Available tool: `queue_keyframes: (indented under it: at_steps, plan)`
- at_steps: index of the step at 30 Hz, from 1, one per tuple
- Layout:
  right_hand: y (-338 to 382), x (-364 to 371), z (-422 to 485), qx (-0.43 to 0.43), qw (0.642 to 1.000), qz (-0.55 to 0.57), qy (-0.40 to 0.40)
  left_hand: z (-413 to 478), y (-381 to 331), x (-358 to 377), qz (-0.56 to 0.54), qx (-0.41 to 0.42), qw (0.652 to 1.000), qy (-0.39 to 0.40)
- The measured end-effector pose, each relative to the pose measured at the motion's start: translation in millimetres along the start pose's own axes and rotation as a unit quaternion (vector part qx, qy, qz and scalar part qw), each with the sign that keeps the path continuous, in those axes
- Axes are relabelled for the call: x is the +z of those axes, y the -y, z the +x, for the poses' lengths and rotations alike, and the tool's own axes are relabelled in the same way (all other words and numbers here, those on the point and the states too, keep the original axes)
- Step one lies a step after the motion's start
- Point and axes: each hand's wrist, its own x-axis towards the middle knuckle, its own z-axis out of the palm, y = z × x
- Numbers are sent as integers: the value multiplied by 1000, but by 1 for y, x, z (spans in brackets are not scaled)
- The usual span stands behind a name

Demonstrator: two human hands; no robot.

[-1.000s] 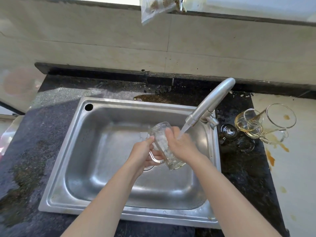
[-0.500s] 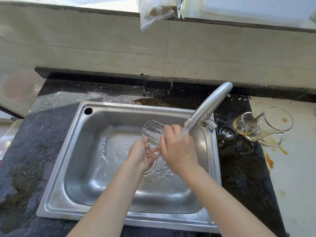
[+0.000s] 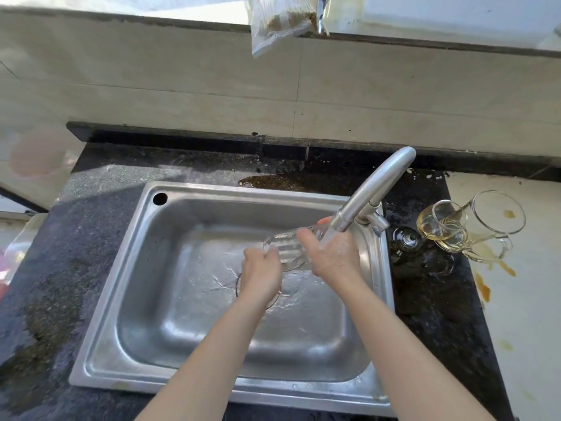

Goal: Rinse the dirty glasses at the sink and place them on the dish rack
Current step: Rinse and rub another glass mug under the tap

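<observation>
A clear ribbed glass mug lies nearly on its side over the steel sink, under the running faucet. My left hand grips its open rim end. My right hand wraps its base end, and the water stream falls onto that hand and the glass. Two dirty glass mugs with amber liquid stand on the counter to the right of the sink, leaning together. No dish rack shows in this view.
Dark speckled counter surrounds the sink, wet in patches. A pale surface with brown spill stains lies at the right. A plastic bag hangs from the ledge above the tiled wall. A puddle sits behind the sink.
The glass has tipped from nearly upright to almost sideways, mouth to the left. Both hands have risen closer to the faucet outlet, and water has spread over the sink floor.
</observation>
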Motion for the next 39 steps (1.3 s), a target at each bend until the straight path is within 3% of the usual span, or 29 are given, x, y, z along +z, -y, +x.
queue_keyframes:
  at_steps: [1,3,5,11,15,18,20,21,23,25,27,31,33,35,37,39]
  plan:
    - [0,0,1,7,1000,-15,2,-1,3,2,41,93,993,-57]
    - [0,-1,1,12,999,-49,-5,-10,7,8,98,245,960,-96]
    - [1,-2,2,10,999,-46,-19,-23,4,14,118,301,943,-81]
    - [1,-4,-12,-57,996,-66,-24,-22,-5,13,-47,198,977,-61]
    - [13,-12,-9,28,998,59,0,-18,-4,10,-126,140,982,-33]
    - [11,1,-22,-115,988,-96,-36,-16,-7,9,-142,79,986,-46]
    - [6,7,-27,-176,973,-134,-63,-15,-8,5,-137,83,986,-35]
    - [7,6,-23,-166,978,-114,-47,-15,-9,2,-134,92,986,-30]
    - [9,-1,-7,-51,998,1,23,-15,-13,-3,-133,98,986,-25]
    - [10,-9,3,54,980,171,90,-15,-16,-4,-161,72,984,-9]
    - [5,-6,2,47,965,237,104,-12,-20,-1,-218,19,976,15]
    - [-5,4,-19,-67,985,154,-24,-10,-25,5,-297,-70,951,47]
    - [-14,6,-30,-157,985,46,-51,-11,-27,7,-327,-86,939,59]
    - [-21,8,-32,-189,980,-13,-60,-10,-26,8,-336,-93,935,67]
    - [-19,10,-20,-137,989,-18,-54,-9,-24,9,-332,-91,936,74]
    - [-14,9,5,6,997,67,-31,-10,-24,9,-315,-82,942,79]
